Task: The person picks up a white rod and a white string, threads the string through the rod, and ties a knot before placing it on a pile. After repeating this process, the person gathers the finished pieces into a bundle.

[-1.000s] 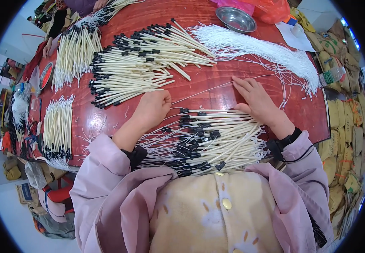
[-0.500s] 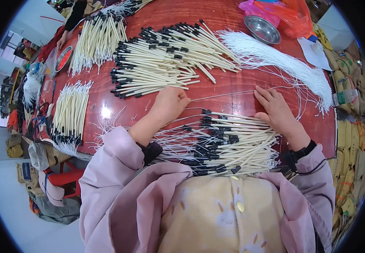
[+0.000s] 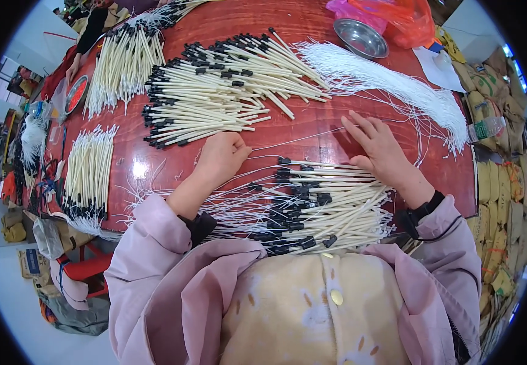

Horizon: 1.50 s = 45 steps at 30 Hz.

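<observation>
A white string (image 3: 300,140) stretches across the table between my hands. My left hand (image 3: 218,161) pinches one end of it, fingers closed. My right hand (image 3: 382,149) hovers at the other side with fingers spread, the string passing by its fingertips. Below the string lies a near pile of cream sticks (image 3: 342,210) with black end pieces; white strings (image 3: 227,210) trail from them to the left, partly under my left forearm. Beyond my left hand is a larger pile of cream sticks (image 3: 227,91) with black ends. A thick bundle of long white strings (image 3: 391,85) lies beyond my right hand.
More cream sticks lie in a left pile (image 3: 90,173) and a far-left pile (image 3: 123,70). A metal bowl (image 3: 360,39) stands near coloured plastic bags (image 3: 397,21). Another person's hand (image 3: 73,68) is near a bowl of red pieces (image 3: 76,96). Sacks (image 3: 497,201) line the right side.
My right hand has loosened, its fingers lifting off the string and spreading apart. My left hand keeps its pinch. The whole view has shifted slightly.
</observation>
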Motion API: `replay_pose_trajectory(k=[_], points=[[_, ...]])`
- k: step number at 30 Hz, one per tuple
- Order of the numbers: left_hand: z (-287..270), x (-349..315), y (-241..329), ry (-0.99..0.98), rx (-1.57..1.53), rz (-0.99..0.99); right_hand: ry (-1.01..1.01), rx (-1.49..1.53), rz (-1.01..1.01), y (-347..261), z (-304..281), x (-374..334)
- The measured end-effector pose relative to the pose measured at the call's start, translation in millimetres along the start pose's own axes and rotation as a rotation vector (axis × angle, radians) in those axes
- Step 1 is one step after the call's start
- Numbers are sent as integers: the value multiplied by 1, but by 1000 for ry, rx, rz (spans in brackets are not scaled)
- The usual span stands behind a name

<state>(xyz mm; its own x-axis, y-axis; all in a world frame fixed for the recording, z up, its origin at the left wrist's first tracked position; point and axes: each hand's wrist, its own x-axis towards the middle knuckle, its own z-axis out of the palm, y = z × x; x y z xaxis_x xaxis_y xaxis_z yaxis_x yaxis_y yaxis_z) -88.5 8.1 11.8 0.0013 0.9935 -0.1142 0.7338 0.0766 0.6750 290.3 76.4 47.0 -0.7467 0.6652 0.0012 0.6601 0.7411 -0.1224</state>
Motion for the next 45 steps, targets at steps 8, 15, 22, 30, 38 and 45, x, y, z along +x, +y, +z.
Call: replay_pose_trajectory(k=[8,15,22,30,38,45], points=[[0,0,2,-3,-14,-8,-97,-86,24,-7,-6,-3],[1,-7,21,72,195,-30,-97,-72,77,-11,-6,-12],[-19,-13,6,180,221,20,-105,-69,79,-14,-7,-9],[-44,12,-33,444,577,403,-113,-52,98,-19,-8,-7],[-52,14,-30,435,709,505,-79,-34,105,-20,-6,-5],[-45,-9,3,413,425,540,-27,-49,95,-18,-3,-11]])
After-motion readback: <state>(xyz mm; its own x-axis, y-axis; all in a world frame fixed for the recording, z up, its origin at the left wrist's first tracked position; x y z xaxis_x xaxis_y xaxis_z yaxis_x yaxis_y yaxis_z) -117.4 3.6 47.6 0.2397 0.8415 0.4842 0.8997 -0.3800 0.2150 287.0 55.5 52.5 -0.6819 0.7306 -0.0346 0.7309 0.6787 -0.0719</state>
